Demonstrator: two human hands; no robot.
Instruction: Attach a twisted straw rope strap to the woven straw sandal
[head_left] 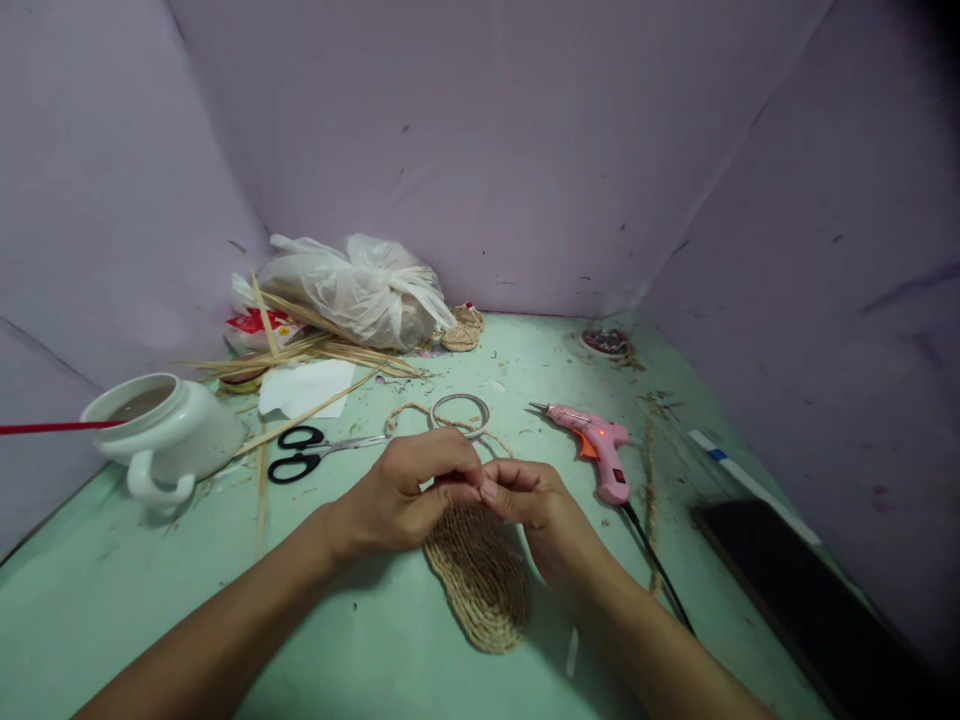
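A woven straw sole [484,585], made of coiled cord rows, stands tilted over the table in front of me. My left hand [424,490] is closed at its top end, thumb and fingers pinched together. Against those fingertips, my right hand [529,495] pinches at the same edge; the exact bit between its fingers is hidden. A twisted straw cord [409,407] loops on the table behind my hands, passing by a white tape ring [486,410]. Scissors with black handles [300,465] lie left of my left hand. Right of my hands rests a pink glue gun [600,440], its small light glowing orange.
At left stands a white pot [187,430] with a red stick [60,428] in it. Behind are dry straw strips [352,352], white paper [307,385] and a tied plastic bag [360,290]. A dark flat slab [795,600] lies right; the glue gun's black cable [660,570] runs toward me.
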